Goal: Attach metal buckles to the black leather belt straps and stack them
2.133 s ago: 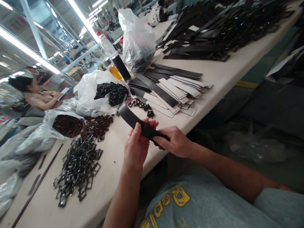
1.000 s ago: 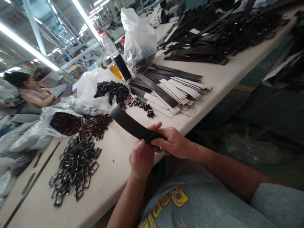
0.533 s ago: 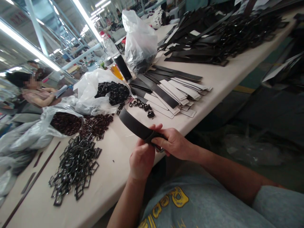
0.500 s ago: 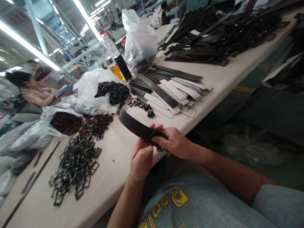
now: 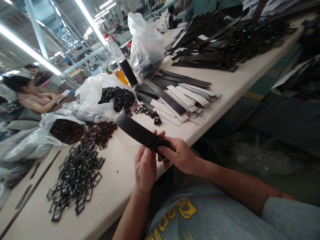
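Both hands work one end of a black strap (image 5: 136, 130) at the table edge (image 5: 175, 146): the right hand (image 5: 180, 154) pinches it, the left hand (image 5: 145, 166) presses fingers against it (a loop there, I think). A loose grip could let it slip floorward.

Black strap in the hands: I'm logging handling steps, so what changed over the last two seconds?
The strap was worked leftward through the hands, its free end now reaching further toward the white bag. The left hand slid down, fingers no longer wrapped over the top. The right hand keeps its pinch at the loop end. Buckles and strap stacks stayed put.
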Available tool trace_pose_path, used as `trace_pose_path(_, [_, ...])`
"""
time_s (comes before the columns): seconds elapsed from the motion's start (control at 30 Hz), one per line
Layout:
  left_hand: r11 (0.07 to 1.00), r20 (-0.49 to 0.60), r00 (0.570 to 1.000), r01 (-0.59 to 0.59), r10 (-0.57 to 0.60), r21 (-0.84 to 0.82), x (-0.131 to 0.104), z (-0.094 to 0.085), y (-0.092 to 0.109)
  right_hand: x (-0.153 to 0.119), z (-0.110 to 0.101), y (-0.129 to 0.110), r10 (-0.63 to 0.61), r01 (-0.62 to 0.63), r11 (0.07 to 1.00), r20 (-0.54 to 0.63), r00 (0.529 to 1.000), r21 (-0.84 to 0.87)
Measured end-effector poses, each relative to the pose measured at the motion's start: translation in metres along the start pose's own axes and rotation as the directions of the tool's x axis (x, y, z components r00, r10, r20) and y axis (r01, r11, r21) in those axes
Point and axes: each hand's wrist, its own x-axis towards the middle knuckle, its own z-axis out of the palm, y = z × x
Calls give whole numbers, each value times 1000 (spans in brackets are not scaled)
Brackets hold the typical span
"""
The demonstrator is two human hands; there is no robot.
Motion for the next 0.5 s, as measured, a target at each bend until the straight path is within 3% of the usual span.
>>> trace_pose_path(0.17, [996, -163, 986, 12, -27, -93, 1, 5, 4, 3, 7, 9, -21, 21, 1000, -33, 999, 21])
trace_pose_path(0.3, [991, -271, 957, 82, -107, -103, 2, 3, -4, 5, 5, 13, -34, 31, 996, -35, 999, -78])
trace_pose_path(0.4, [989, -239, 962, 117, -134, -86, 2, -5, -10, 4, 0, 15, -19, 19, 996, -1, 1000, -86])
trace_pose_path(0.5, [991, -133, 982, 136, -134, 5, 2, -14, -16, 4, -7, 14, 11, -7, 996, 44, 999, -90])
